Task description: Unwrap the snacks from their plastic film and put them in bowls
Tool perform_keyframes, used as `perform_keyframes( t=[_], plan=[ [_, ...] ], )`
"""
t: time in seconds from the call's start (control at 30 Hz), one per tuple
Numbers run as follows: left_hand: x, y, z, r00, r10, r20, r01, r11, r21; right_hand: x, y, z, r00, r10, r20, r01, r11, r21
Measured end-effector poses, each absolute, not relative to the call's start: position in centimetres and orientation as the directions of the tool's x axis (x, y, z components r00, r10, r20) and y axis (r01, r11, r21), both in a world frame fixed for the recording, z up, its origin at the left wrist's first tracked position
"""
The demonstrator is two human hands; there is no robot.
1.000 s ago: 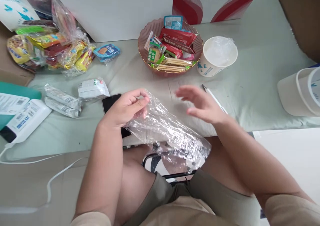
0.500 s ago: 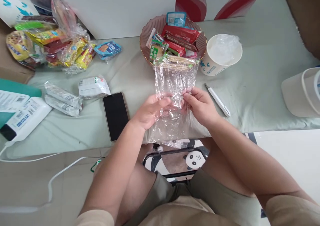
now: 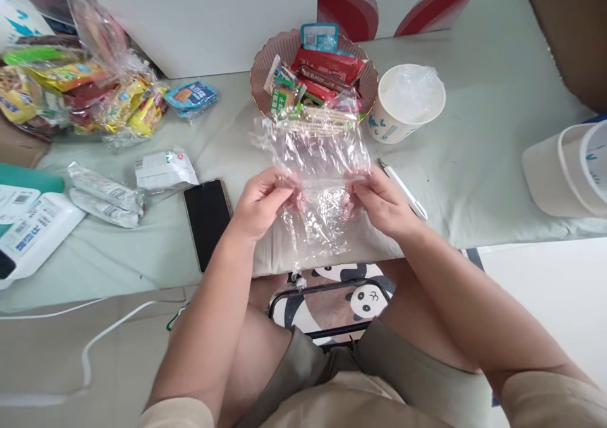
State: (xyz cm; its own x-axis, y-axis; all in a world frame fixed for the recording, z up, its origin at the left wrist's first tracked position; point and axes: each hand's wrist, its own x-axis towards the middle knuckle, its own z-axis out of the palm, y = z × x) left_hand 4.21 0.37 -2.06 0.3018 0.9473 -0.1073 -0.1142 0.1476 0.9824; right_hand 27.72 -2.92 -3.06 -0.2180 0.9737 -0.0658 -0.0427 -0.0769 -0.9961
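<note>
A clear plastic bag [image 3: 322, 162] is stretched between my two hands above the table's front edge. My left hand [image 3: 265, 200] pinches its left side, thumb on top. On the other side, my right hand [image 3: 382, 201] grips it between thumb and fingers. The film's upper part overlaps the front of a pinkish ribbed bowl [image 3: 260, 77] with a gold rim. Red-wrapped snacks [image 3: 329, 64], a blue packet [image 3: 319, 37] and a green-labelled packet [image 3: 282, 99] fill that bowl. A white utility knife [image 3: 405, 191] lies just beyond my right hand.
A black phone [image 3: 207, 216] lies left of my left hand. Beyond it are a white packet [image 3: 165, 171], silver sachets [image 3: 107, 194] and a bag of snacks [image 3: 90, 86]. Right of the bowl stands a paper cup [image 3: 401, 121] holding clear plastic; more cups [image 3: 545, 169] stand farther right.
My hands have moved apart, pulling the clear bag wider. My left hand has shifted left. The whole view has slid slightly, so the table items appear farther left.
</note>
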Motion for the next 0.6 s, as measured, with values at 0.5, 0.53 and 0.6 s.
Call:
perform_keyframes(
  t=[0.5,0.53,0.6],
  plan=[
    [4.3,0.1,-2.5,0.219,0.959,0.182,0.195,-0.226,0.954,26.6,-2.5,-3.6,-0.076,0.991,-0.112,-0.011,-0.114,-0.993],
    [4.3,0.1,-2.6,0.219,0.961,0.172,0.167,-0.21,0.963,26.6,-2.4,-3.6,-0.1,0.986,-0.134,-0.033,-0.138,-0.99],
    [4.1,0.3,-2.7,0.206,0.971,0.118,0.067,-0.135,0.989,26.6,-2.4,-3.6,-0.141,0.977,-0.163,-0.062,-0.173,-0.983]
  ],
)
